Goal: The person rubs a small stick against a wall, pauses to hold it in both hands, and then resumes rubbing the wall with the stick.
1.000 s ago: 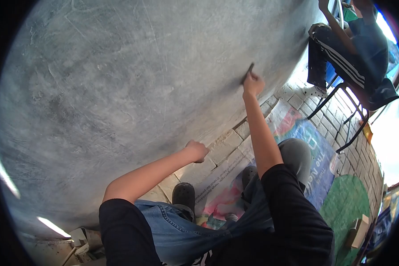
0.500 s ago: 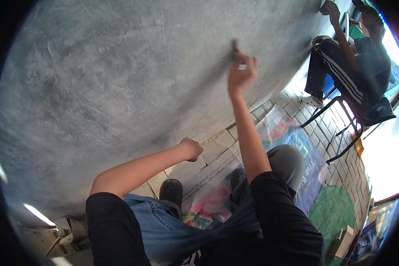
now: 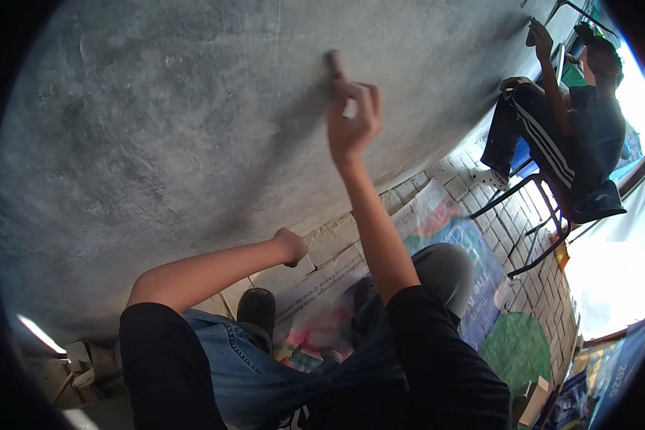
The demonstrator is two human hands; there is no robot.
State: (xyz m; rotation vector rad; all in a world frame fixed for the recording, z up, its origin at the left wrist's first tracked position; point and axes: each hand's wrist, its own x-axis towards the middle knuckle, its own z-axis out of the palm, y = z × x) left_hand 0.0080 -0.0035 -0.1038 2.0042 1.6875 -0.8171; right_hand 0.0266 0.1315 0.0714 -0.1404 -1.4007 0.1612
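Note:
My right hand (image 3: 355, 122) reaches up to the grey mottled wall (image 3: 186, 122), its fingers closed around a small dark piece (image 3: 333, 64). Motion blurs that piece, so its kind cannot be made out. A pale patch shows between the thumb and fingers. Lower down, my left hand (image 3: 292, 247) is curled into a fist near the foot of the wall. Its palm side is hidden, so I cannot see whether anything is inside. The right arm throws a soft shadow across the wall.
A printed banner (image 3: 473, 315) covers the paved floor (image 3: 545, 294) around my shoes. To the right, another person (image 3: 588, 136) sits on a black-framed chair (image 3: 537, 215), one hand raised at the wall. A green round mat (image 3: 516, 344) and a small wooden block (image 3: 534, 401) lie lower right.
My right hand has moved left and slightly up along the wall, still gripping the dark piece. The view has shifted a little; my left fist stays near the wall's foot.

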